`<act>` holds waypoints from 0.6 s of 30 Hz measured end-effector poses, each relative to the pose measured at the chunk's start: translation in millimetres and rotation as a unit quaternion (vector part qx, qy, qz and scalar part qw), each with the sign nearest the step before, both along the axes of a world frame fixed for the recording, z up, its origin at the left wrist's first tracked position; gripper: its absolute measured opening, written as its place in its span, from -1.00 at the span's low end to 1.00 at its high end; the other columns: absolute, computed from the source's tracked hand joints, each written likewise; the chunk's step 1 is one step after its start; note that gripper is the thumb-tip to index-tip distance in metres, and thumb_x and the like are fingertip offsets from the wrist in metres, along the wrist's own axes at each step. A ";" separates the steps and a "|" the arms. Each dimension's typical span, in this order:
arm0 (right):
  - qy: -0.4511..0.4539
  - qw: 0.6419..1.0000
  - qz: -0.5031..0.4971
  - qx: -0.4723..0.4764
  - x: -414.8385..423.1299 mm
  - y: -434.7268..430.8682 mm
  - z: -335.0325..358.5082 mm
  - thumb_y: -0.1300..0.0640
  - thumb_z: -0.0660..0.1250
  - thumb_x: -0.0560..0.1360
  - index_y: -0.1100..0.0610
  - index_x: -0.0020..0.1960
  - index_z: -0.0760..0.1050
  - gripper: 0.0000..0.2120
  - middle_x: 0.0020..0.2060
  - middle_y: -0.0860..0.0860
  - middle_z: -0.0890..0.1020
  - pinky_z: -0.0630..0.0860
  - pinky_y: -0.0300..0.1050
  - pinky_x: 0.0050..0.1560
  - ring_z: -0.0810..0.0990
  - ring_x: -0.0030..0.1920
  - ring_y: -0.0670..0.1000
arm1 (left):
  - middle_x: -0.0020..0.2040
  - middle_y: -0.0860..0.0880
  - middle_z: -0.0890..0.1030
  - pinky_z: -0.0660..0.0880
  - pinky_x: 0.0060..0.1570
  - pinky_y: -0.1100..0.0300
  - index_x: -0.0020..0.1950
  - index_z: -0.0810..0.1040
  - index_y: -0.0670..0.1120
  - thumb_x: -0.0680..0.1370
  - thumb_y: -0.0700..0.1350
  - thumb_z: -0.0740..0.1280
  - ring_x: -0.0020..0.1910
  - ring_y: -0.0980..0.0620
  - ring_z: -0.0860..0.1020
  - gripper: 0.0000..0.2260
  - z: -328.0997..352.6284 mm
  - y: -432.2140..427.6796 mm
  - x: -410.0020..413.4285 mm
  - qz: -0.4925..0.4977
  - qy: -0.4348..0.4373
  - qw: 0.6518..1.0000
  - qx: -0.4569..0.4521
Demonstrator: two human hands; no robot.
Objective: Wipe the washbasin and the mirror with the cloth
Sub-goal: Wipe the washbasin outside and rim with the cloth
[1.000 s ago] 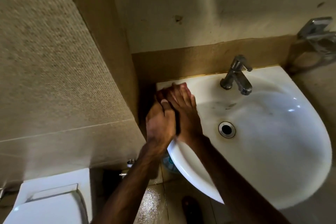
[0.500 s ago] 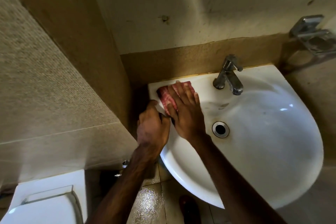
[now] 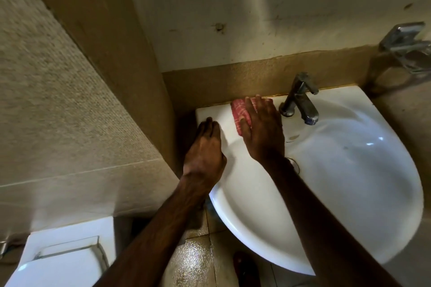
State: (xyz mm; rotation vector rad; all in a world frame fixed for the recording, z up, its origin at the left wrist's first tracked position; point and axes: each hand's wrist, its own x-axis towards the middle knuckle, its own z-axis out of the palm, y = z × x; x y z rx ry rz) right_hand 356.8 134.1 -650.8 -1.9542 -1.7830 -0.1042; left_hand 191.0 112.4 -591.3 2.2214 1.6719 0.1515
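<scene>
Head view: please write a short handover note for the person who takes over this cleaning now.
Right hand: flat, pressing the red-and-white checked cloth on the back ledge of the white ceramic washbasin, left of the chrome tap.
Left hand: open, resting on the basin's left rim.
Done: cannot be judged; wiping is at the back ledge.
Left: bowl, with a dark smear below the tap; mirror, not in view.

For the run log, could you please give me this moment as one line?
right hand: presses red checked cloth on washbasin ledge, beside tap | left hand: rests on washbasin rim
</scene>
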 end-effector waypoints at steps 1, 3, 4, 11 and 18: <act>-0.004 1.000 -0.006 0.005 0.4 2.1 -0.7 -0.10 0.02 0.69 0.20 0.59 0.35 -0.42 0.55 0.26 0.40 0.27 0.31 0.57 0.30 0.59 0.34 | 0.65 -0.10 0.04 0.09 0.59 0.14 0.64 0.03 -0.16 0.57 -0.26 0.21 0.64 -0.04 -0.01 -0.34 0.1 1.5 0.2 0.000 0.001 1.000 0.001; -0.024 0.999 -0.015 0.025 1.2 -3.7 -8.5 -0.07 0.08 0.70 0.23 0.57 0.37 -0.44 0.54 0.28 0.40 0.28 0.33 0.56 0.30 0.59 0.35 | 0.65 -0.10 0.03 0.09 0.59 0.14 0.64 0.01 -0.15 0.56 -0.28 0.20 0.64 -0.04 -0.01 -0.33 -0.5 2.8 2.1 0.004 0.005 1.000 -0.004; -0.043 0.998 -0.012 0.048 3.2 -9.6 -15.5 -0.05 0.15 0.70 0.25 0.56 0.38 -0.46 0.54 0.28 0.40 0.29 0.34 0.56 0.28 0.59 0.35 | 0.65 -0.10 0.02 0.08 0.59 0.13 0.64 -0.01 -0.15 0.57 -0.27 0.20 0.64 -0.05 -0.02 -0.33 -1.5 2.9 3.6 0.005 0.010 1.000 -0.005; -0.075 0.989 0.008 0.130 29.3 -7.8 -21.7 0.01 0.30 0.68 0.30 0.51 0.44 -0.49 0.47 0.29 0.49 0.41 0.35 0.47 0.41 0.52 0.35 | 0.65 -0.12 -0.01 0.01 0.57 0.13 0.64 -0.05 -0.16 0.61 -0.27 0.17 0.64 -0.08 -0.02 -0.35 1.7 6.2 6.7 -0.001 0.046 0.999 -0.017; -0.074 0.994 -0.030 0.070 14.3 -34.6 -22.0 0.02 0.33 0.68 0.25 0.55 0.39 -0.47 0.53 0.24 0.44 0.26 0.25 0.60 0.30 0.60 0.27 | 0.64 -0.11 0.07 0.14 0.57 0.08 0.64 0.01 -0.15 0.58 -0.34 0.16 0.63 -0.10 0.05 -0.35 6.0 10.2 4.7 -0.006 0.054 0.998 -0.027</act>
